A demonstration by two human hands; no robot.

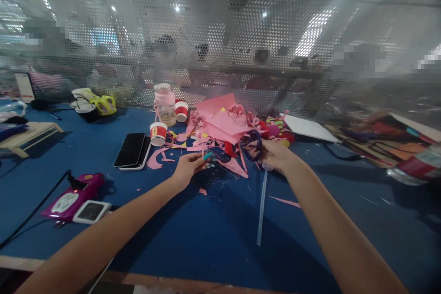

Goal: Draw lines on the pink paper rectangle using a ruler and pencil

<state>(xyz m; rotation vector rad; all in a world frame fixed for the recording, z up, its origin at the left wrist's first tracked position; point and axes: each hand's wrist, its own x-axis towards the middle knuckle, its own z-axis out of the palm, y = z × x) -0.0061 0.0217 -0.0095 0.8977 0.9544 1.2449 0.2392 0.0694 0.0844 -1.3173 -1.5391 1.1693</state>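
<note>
Both hands out over the blue table point(213, 234), right at the near edge of the pink paper pile point(223, 126). Left hand point(188, 170) pinches a small pink strip point(203, 152) (tiny, hard to read). Right hand point(274, 155) is wrapped around dark-handled scissors point(253, 144), blades toward the strip. Two phones point(132, 150) lie left of the pile, w/ a red-white cup point(158, 133) between.

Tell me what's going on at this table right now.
A person is cutting craft paper at a blue table. The right hand holds dark-handled scissors, and the left hand pinches a small scrap of paper near the blades. Just beyond the hands lies a heap of pink paper cuttings. Two phones and paper cups sit to the left.
</note>
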